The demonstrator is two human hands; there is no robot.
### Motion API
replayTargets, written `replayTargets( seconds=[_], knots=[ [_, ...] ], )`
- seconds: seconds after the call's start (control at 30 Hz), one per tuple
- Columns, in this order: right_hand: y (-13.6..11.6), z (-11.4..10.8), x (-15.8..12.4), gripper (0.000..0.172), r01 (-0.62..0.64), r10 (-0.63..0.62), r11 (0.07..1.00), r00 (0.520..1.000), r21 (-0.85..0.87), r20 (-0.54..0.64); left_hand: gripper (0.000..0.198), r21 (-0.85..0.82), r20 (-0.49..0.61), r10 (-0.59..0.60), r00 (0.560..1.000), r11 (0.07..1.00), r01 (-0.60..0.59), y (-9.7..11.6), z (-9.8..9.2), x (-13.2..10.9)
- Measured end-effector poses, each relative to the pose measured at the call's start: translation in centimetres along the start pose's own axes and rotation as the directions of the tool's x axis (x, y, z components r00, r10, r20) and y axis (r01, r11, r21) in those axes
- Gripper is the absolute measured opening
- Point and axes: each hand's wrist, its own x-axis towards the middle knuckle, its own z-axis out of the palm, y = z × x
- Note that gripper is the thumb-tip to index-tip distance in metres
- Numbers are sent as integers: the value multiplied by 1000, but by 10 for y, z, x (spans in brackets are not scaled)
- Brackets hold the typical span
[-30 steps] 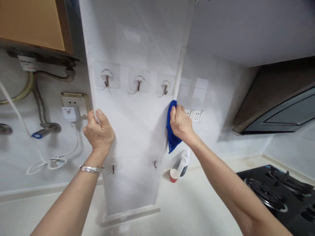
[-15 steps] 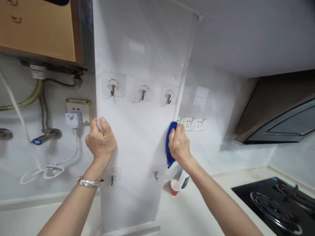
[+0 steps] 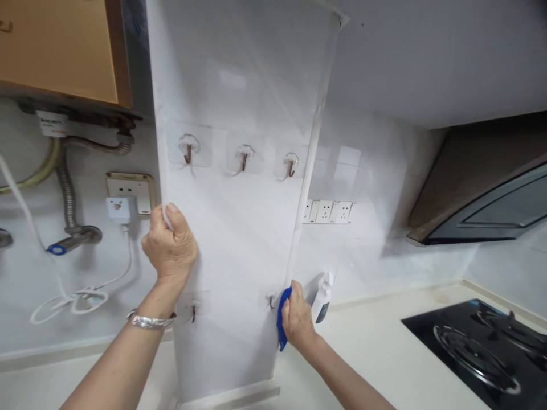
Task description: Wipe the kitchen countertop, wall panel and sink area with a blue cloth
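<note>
A white tiled pillar (image 3: 231, 239) stands straight ahead, with clear adhesive hooks stuck on it in an upper and a lower row. My left hand (image 3: 170, 242) is closed around the pillar's left edge, thumb on the front face, fingers hidden behind it. In my right hand (image 3: 299, 316) is a bunched blue cloth (image 3: 282, 320), pressed against the pillar's right edge near the bottom. A lower hook (image 3: 270, 299) sits just left of the cloth.
A white spray bottle (image 3: 322, 299) stands on the counter (image 3: 354, 347) behind my right hand. Further right are a black gas stove (image 3: 474, 347) and a range hood (image 3: 482, 182). Left are a plugged-in charger (image 3: 121, 209), pipes and a water heater (image 3: 60, 51).
My right hand has slid the blue cloth down along the pillar's right edge. The paper cup is now out of sight behind that hand. My left hand keeps its hold.
</note>
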Motion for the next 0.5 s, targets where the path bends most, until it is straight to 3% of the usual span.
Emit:
replayTargets(
  seconds=[0.1,0.2,0.3,0.5],
  knots=[
    [8,1,-16,49,54,-53,998,998,-32,32,58,3,1,12,1000,1000,-12,2,0,-1],
    [2,-19,-1,47,26,-18,998,989,-54,145,47,-3,21,-7,1000,1000,7,8,-1,-2],
    [-17,-50,42,43,-92,107,993,968,-76,226,43,12,44,-17,999,1000,16,12,-2,-3],
    [-46,-98,153,47,-117,122,991,990,-65,76,45,11,-1,7,1000,1000,-7,13,3,-3]
  ],
)
